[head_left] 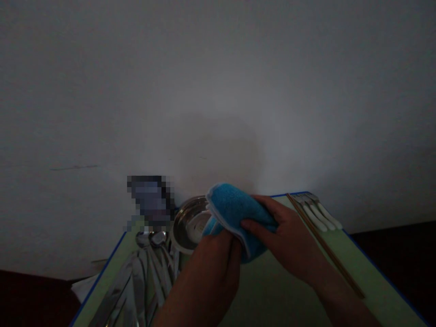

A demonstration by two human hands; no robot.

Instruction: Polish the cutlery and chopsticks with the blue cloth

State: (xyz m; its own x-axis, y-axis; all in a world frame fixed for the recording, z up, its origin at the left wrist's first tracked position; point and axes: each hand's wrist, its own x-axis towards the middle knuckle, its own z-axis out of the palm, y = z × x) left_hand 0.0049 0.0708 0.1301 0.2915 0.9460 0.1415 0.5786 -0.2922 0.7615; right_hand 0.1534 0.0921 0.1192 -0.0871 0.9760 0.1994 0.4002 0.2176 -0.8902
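A blue towel (235,204) with a pale stitched edge is bunched above the table, between both my hands. My right hand (284,234) grips it from the right, thumb on the near face and fingers behind the folds. My left hand (221,254) is closed at the towel's lower left, its fingers mostly turned away. Whatever it holds is hidden by the hand and the cloth. Behind my left hand stands a shiny metal bowl (182,227), partly covered by the hand and towel.
Several metal spoons and other cutlery (138,281) lie piled at the left of the green table (272,295). A blurred-out dark device (151,197) stands behind them. At right lie wooden chopsticks (327,247) and several white-handled forks (318,215). A wall (218,91) rises behind the table.
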